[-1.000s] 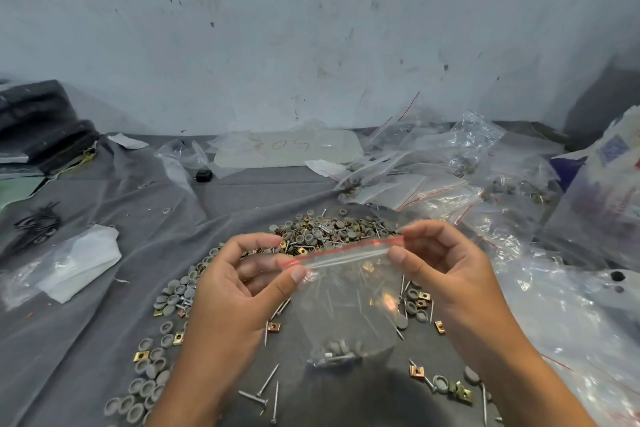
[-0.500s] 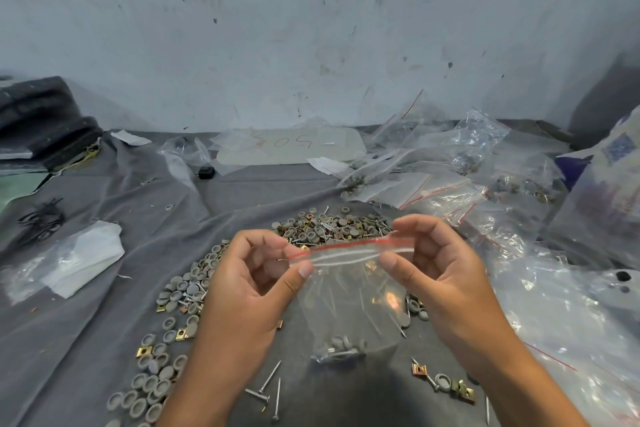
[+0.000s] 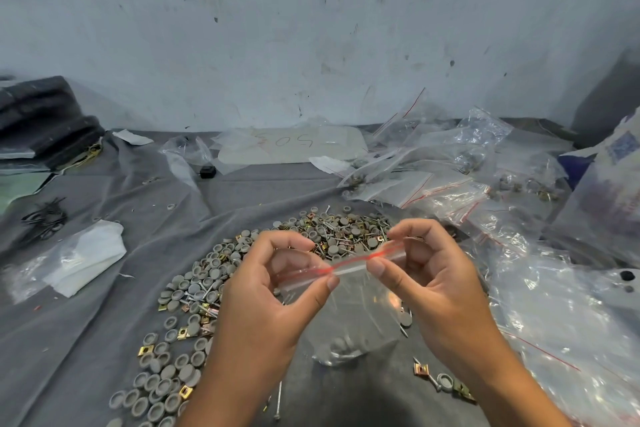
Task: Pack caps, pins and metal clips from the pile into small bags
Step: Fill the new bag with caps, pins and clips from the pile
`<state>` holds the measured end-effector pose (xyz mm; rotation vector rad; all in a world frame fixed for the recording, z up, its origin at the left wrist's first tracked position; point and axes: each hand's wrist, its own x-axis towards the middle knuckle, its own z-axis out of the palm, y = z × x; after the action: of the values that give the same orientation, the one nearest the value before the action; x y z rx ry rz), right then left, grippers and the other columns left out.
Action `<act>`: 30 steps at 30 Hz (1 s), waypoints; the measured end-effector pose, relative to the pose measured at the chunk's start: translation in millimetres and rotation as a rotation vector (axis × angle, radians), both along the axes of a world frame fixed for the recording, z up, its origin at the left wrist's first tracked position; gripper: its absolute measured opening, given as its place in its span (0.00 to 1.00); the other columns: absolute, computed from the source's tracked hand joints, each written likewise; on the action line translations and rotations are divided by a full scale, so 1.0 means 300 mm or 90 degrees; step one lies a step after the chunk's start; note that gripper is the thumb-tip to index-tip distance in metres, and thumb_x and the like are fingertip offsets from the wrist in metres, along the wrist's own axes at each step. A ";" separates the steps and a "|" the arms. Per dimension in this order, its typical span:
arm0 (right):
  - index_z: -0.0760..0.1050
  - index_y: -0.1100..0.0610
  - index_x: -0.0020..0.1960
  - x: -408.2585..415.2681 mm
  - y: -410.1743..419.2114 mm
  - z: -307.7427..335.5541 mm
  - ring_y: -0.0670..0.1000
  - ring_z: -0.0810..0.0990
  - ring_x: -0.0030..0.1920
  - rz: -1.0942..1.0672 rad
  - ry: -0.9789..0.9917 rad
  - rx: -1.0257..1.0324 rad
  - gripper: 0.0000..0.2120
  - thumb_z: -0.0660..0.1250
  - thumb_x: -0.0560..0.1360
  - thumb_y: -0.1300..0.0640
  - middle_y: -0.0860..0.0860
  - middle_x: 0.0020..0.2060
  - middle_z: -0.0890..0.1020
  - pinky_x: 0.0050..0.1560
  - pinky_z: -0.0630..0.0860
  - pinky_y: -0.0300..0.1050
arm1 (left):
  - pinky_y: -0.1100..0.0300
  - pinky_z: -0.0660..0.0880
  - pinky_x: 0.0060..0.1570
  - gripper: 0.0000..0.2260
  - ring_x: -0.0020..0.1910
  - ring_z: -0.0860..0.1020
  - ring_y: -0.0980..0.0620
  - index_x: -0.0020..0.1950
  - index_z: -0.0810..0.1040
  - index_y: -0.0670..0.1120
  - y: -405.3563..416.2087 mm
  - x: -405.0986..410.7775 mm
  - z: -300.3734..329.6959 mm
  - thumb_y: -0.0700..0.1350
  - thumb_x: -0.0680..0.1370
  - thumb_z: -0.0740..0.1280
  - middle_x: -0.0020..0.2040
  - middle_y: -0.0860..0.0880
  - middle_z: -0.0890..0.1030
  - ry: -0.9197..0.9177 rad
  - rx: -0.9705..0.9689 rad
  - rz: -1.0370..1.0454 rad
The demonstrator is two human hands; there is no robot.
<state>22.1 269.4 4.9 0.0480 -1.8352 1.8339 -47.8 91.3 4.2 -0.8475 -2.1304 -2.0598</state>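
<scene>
Head view of a packing bench draped in grey cloth. At centre, the left hand and right hand hold one small bag by its red-lined zip strip; each hand pinches the strip between thumb and curled fingers, the left at the strip's 9 o'clock end, the right at its 3 o'clock end. The strip bends between the two pinches, and whether its whole length is pressed shut cannot be told. The bag hangs below the hands, and a small cluster of grey caps and thin pins rests at its bottom, at 6 o'clock.

The pile of caps, pins and brass-coloured metal clips lies on the cloth directly behind the hands, at 12 o'clock from the bag. A broad band of loose caps, mixed with clips, sweeps from 10 o'clock down to 7 o'clock. A few stray pieces, a clip among them, lie at 5 o'clock.

A heap of clear bags occupies 1 to 3 o'clock; several appear to hold parts, though their contents are too small to name. A folded white plastic sheet lies at 9 o'clock.

Judged progress: this bag is loaded and at the sealing step; some bags seem finished, yet the large amount of loose stock suggests much of the task remains
</scene>
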 end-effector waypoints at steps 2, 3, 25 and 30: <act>0.77 0.41 0.55 0.000 0.000 -0.001 0.49 0.84 0.44 0.008 -0.013 0.017 0.19 0.79 0.67 0.46 0.52 0.46 0.86 0.43 0.78 0.37 | 0.55 0.76 0.43 0.16 0.46 0.85 0.49 0.52 0.77 0.58 -0.001 0.000 0.001 0.50 0.69 0.78 0.44 0.48 0.85 -0.001 0.003 0.000; 0.76 0.41 0.57 0.001 0.000 0.000 0.51 0.85 0.47 0.011 -0.019 0.027 0.21 0.80 0.67 0.45 0.52 0.48 0.86 0.46 0.79 0.39 | 0.56 0.76 0.43 0.16 0.46 0.85 0.49 0.51 0.77 0.58 -0.001 0.000 0.000 0.48 0.69 0.78 0.44 0.48 0.85 -0.001 0.003 -0.002; 0.76 0.39 0.58 0.005 -0.026 0.003 0.48 0.85 0.46 0.025 -0.034 0.023 0.21 0.77 0.69 0.54 0.51 0.48 0.86 0.46 0.78 0.35 | 0.65 0.78 0.46 0.16 0.47 0.85 0.52 0.52 0.78 0.59 0.012 0.013 0.005 0.54 0.67 0.77 0.45 0.51 0.86 -0.022 0.010 -0.037; 0.76 0.38 0.58 0.010 -0.028 0.005 0.50 0.85 0.46 0.017 -0.044 0.042 0.22 0.78 0.68 0.50 0.50 0.48 0.86 0.47 0.80 0.38 | 0.66 0.78 0.43 0.16 0.46 0.85 0.53 0.52 0.78 0.59 0.013 0.015 0.003 0.49 0.69 0.78 0.44 0.52 0.86 -0.021 -0.001 -0.028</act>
<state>25.2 260.9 6.5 0.0338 -1.9504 1.8141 -43.4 95.1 5.1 -0.8745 -2.1490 -2.1073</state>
